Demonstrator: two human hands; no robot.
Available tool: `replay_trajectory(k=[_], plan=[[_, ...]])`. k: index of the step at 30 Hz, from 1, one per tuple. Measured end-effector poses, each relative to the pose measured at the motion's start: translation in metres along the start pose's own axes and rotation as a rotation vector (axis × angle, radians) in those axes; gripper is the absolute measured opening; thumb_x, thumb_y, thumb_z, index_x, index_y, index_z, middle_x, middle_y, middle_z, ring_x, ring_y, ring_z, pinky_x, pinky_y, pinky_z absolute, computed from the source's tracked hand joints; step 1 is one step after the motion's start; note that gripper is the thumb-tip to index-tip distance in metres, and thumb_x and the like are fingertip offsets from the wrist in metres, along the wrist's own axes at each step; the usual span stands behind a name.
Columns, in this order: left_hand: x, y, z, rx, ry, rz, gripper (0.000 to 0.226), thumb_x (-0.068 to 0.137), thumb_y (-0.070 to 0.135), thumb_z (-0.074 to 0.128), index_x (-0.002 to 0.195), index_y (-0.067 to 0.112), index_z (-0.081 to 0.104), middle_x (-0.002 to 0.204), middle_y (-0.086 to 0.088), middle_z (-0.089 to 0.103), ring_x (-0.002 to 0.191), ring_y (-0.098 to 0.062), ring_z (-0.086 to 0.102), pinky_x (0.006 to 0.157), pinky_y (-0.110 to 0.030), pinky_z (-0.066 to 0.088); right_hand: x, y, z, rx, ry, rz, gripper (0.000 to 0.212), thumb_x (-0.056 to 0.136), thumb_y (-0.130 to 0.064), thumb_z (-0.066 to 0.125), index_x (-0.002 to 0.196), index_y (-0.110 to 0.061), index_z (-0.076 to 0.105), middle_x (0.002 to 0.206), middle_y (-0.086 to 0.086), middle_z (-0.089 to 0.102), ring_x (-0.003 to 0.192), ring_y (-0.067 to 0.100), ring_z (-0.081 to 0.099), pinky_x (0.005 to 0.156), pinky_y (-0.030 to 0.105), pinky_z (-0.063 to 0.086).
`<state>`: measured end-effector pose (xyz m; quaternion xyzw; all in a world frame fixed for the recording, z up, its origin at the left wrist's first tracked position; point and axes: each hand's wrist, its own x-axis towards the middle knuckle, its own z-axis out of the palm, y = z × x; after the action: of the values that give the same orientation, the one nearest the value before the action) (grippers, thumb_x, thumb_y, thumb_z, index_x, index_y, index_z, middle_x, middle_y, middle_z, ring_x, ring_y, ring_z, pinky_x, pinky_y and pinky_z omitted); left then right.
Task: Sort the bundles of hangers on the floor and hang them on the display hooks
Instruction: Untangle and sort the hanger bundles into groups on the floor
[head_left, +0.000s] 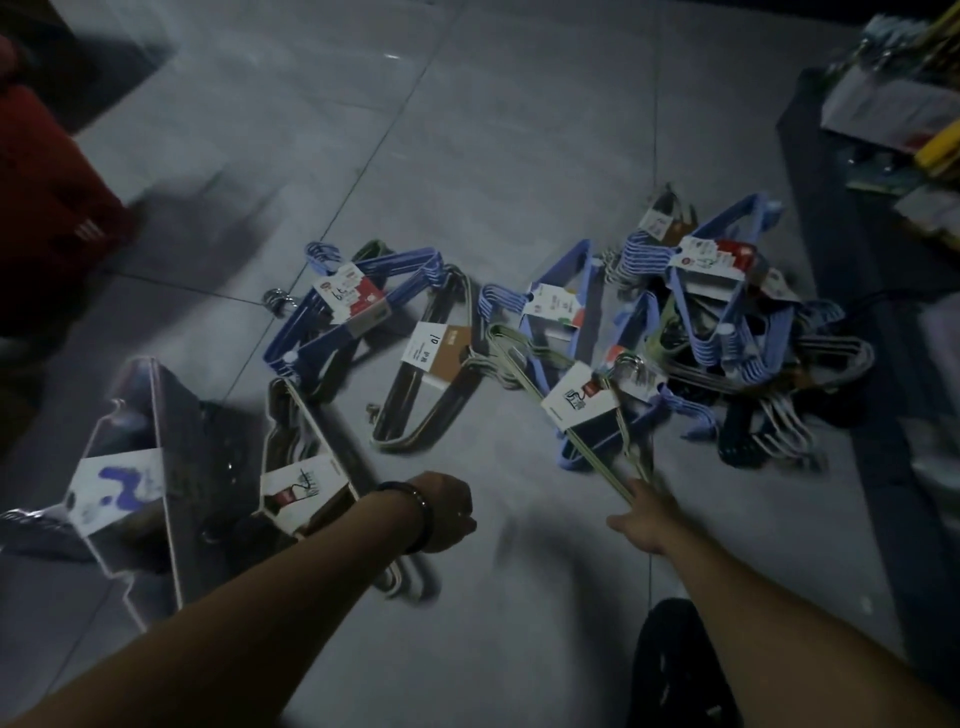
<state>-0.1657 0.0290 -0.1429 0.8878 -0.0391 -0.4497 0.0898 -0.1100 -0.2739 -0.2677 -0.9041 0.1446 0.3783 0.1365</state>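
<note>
The right hand (644, 514) grips a pale green hanger bundle (519, 358), the left hand (449, 512) is curled with its hold unclear, and one card label (434, 345) reads "10".

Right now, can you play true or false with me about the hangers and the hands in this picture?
1. The hanger bundles lie on the floor. True.
2. Every hanger is red. False: they are blue, pale green or beige, and dark.
3. The left hand has a dark bracelet at its wrist. True.
4. The right hand is far away from all the hangers. False: it touches the end of the pale green bundle.
5. The bundles carry paper labels. True.
</note>
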Motion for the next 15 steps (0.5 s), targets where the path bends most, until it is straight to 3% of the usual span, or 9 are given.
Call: replay_trajectory(k=[2, 4, 6, 8, 10, 12, 15], plan=[[-0.004, 0.002, 0.002, 0.004, -0.023, -0.01, 0.044, 0.109, 0.039, 0.044, 0.141, 0.012, 0.058, 0.147, -0.01, 0.055, 0.135, -0.029, 0.052, 0.108, -0.035, 0.043, -0.002, -0.007, 0.0, 0.118, -0.043, 0.007, 0.068, 0.089, -0.043, 0.075, 0.147, -0.018, 0.05, 0.143, 0.016, 0.055, 0.121, 0.037, 0.058, 0.091, 0.042, 0.057], [-0.01, 0.006, 0.0, -0.002, -0.036, -0.024, 0.046, 0.11, 0.037, 0.041, 0.144, 0.01, 0.056, 0.15, -0.011, 0.053, 0.137, -0.028, 0.05, 0.109, -0.034, 0.041, -0.013, -0.02, 0.0, 0.205, -0.033, -0.021, 0.047, 0.094, -0.05, 0.066, 0.126, -0.015, 0.063, 0.118, 0.011, 0.068, 0.095, 0.028, 0.065, 0.071, 0.034, 0.057], [-0.016, 0.007, -0.003, -0.067, -0.026, -0.037, 0.044, 0.109, 0.037, 0.045, 0.141, 0.011, 0.059, 0.146, -0.009, 0.057, 0.134, -0.027, 0.054, 0.109, -0.034, 0.043, -0.025, -0.033, 0.004, 0.193, 0.086, -0.123, 0.051, 0.094, -0.065, 0.053, 0.11, -0.02, 0.071, 0.106, 0.008, 0.073, 0.088, 0.025, 0.067, 0.077, 0.037, 0.06], [-0.017, 0.004, -0.004, -0.259, -0.021, -0.049, 0.043, 0.106, 0.039, 0.051, 0.137, 0.012, 0.063, 0.137, -0.009, 0.064, 0.123, -0.028, 0.063, 0.105, -0.04, 0.052, -0.039, -0.041, 0.008, 0.22, 0.181, -0.202, 0.067, 0.089, -0.076, 0.041, 0.113, -0.023, 0.072, 0.107, 0.006, 0.073, 0.094, 0.028, 0.067, 0.087, 0.042, 0.058], [-0.019, 0.002, -0.005, -0.547, -0.051, -0.072, 0.041, 0.105, 0.039, 0.054, 0.134, 0.012, 0.064, 0.127, -0.01, 0.068, 0.106, -0.029, 0.071, 0.093, -0.044, 0.06, -0.052, -0.047, 0.008, 0.413, 0.186, -0.219, 0.068, 0.087, -0.076, 0.045, 0.119, -0.022, 0.071, 0.096, 0.0, 0.069, 0.09, 0.026, 0.065, 0.088, 0.044, 0.058], [-0.03, 0.002, -0.006, -0.758, -0.017, -0.081, 0.039, 0.104, 0.04, 0.055, 0.133, 0.015, 0.063, 0.122, -0.007, 0.07, 0.097, -0.027, 0.071, 0.085, -0.041, 0.06, -0.089, -0.06, 0.002, 0.535, 0.181, -0.204, 0.058, 0.092, -0.067, 0.055, 0.114, -0.015, 0.07, 0.078, -0.003, 0.057, 0.08, 0.025, 0.059, 0.079, 0.037, 0.056], [-0.048, 0.011, 0.003, -1.057, 0.097, -0.082, 0.04, 0.104, 0.041, 0.054, 0.135, 0.016, 0.061, 0.123, -0.006, 0.069, 0.098, -0.026, 0.072, 0.089, -0.043, 0.06, -0.148, -0.068, 0.008, 0.54, 0.223, -0.248, 0.047, 0.099, -0.058, 0.055, 0.095, -0.013, 0.064, 0.074, 0.002, 0.058, 0.071, 0.025, 0.063, 0.062, 0.03, 0.053]])
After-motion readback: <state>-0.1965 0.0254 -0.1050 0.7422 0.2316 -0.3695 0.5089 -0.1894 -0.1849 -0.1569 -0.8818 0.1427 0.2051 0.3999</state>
